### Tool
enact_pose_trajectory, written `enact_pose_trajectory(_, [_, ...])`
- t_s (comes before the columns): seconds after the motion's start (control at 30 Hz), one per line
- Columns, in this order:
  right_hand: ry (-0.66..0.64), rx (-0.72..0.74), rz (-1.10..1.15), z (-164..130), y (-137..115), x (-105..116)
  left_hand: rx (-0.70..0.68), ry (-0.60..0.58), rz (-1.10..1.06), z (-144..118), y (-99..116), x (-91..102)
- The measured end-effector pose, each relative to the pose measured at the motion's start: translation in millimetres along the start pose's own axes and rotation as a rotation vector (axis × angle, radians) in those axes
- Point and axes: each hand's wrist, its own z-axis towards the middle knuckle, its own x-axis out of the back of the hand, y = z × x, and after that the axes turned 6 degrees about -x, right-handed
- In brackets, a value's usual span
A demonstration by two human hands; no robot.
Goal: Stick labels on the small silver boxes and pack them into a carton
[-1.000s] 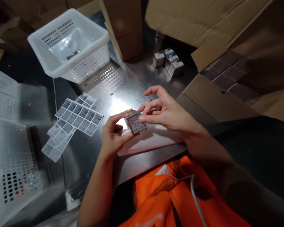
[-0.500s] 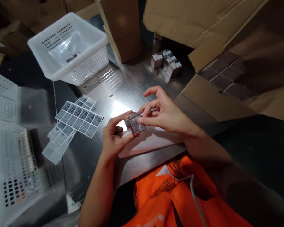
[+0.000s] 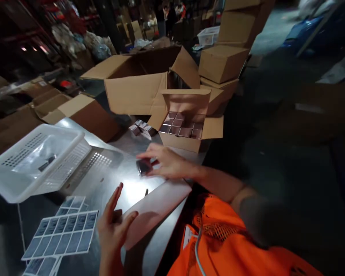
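Holding a small dark box (image 3: 144, 166) in the right hand (image 3: 165, 164), fingers closed around it, just above the metal table (image 3: 117, 161); box is blurred, details unclear. Left hand (image 3: 112, 229) is empty, fingers spread apart, hovering near the table's front edge beside a pale flat sheet (image 3: 155, 205). Label sheet (image 3: 62, 234) with a grid of printed stickers lies just left of the left hand. White perforated basket (image 3: 34, 163) sits further left. Open carton (image 3: 186, 122) packed with similar small boxes stands beyond the right hand; a few loose boxes (image 3: 140, 128) lie beside it.

Step, as judged: finished box being carried off toward the carton side, free hand sitting close to the stickers. Next move likely calls for setting the box down squarely without knocking the loose ones.
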Motion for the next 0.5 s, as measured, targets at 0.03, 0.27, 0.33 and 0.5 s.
enact_pose_trajectory(0.03, [0.208,0.003,-0.113,-8.6,0.5,19.9,0.001,-0.009,0.002,-0.9,3.0,-0.1])
enact_pose_trajectory(0.27, [0.422,-0.487,-0.731,-9.5,33.1,116.8,-0.017,0.127,0.225,-4.8,19.8,2.0])
enact_pose_trajectory(0.33, [0.292,-0.539,-0.712,-1.7,43.7,120.5,0.071,0.165,0.208,2.1,21.8,5.5])
enact_pose_trajectory(0.5, [0.159,-0.567,-0.696,-3.6,37.6,106.6,0.254,0.368,-0.038,16.0,24.9,28.1])
